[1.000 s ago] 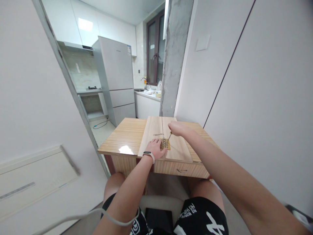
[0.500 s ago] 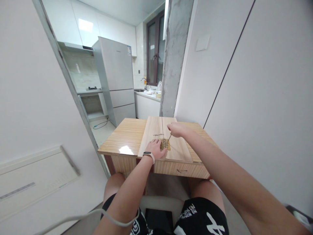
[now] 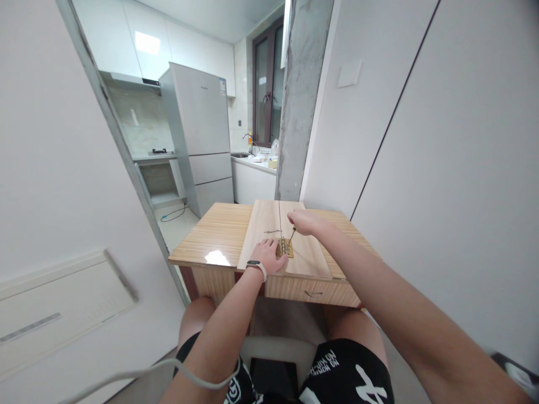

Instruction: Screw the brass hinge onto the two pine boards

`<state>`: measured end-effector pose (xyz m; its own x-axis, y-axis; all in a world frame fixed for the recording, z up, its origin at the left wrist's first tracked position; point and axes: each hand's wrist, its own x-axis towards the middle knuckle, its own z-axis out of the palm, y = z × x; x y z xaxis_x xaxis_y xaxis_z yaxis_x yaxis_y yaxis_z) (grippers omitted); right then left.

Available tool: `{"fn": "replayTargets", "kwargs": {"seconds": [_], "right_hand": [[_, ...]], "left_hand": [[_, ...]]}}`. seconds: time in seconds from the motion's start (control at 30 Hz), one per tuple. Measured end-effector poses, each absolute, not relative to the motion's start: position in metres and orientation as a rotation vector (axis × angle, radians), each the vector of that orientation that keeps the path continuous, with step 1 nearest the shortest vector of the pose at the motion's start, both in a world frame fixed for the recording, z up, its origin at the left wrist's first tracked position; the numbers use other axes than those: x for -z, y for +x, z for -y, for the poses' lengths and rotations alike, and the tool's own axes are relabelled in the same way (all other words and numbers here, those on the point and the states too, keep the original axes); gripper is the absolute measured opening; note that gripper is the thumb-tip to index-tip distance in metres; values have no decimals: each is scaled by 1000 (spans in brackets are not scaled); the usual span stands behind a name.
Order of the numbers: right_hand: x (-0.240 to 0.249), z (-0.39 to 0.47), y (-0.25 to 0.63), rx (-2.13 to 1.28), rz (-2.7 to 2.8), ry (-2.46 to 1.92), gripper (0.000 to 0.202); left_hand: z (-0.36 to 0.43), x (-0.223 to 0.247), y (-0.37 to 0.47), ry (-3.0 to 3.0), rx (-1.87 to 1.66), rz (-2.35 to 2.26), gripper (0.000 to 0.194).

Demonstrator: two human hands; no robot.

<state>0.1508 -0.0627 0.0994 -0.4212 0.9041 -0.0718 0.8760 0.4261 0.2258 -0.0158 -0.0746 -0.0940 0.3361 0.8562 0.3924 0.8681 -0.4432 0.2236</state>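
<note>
Two pale wooden boards, a left board (image 3: 260, 223) and a right board (image 3: 310, 258), lie side by side with a narrow seam between them. A brass-coloured hinge (image 3: 289, 249) spans the seam near the front. My left hand (image 3: 268, 256) lies flat with its fingers out, covering part of the hinge's left leaf and pressing on the boards. My right hand (image 3: 304, 222) is closed around the handle of a screwdriver (image 3: 292, 233), mostly hidden in the fist. The screwdriver slants down, its tip at the hinge's right leaf. Behind the hinge lies a row of small dark screws (image 3: 273, 232).
The boards rest on a wood-grain desk (image 3: 210, 235) with a drawer (image 3: 290, 290) in front. A wall (image 3: 404, 168) stands close on the right. Beyond are a fridge (image 3: 202, 112) and a kitchen counter (image 3: 256, 178). A pale cable (image 3: 138, 372) crosses my left forearm.
Almost nothing differs. My right hand has shifted very slightly around the screwdriver, and my left hand stays in place on the hinge.
</note>
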Motion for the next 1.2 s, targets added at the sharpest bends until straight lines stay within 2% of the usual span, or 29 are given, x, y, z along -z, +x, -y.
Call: {"fn": "replayTargets", "kwargs": {"seconds": [0.33, 0.77, 1.03, 1.2], "right_hand": [[-99, 54, 154, -223, -2452, 1641, 21], [-88, 47, 155, -172, -2459, 1602, 33], [-94, 54, 152, -266, -2478, 1613, 23], [-93, 56, 149, -374, -2488, 1612, 25]], "left_hand": [[74, 96, -16, -2542, 733, 1648, 62], [75, 93, -16, -2554, 719, 1660, 62], [77, 90, -15, -2560, 714, 1674, 61], [77, 90, -15, -2567, 718, 1671, 61]]}}
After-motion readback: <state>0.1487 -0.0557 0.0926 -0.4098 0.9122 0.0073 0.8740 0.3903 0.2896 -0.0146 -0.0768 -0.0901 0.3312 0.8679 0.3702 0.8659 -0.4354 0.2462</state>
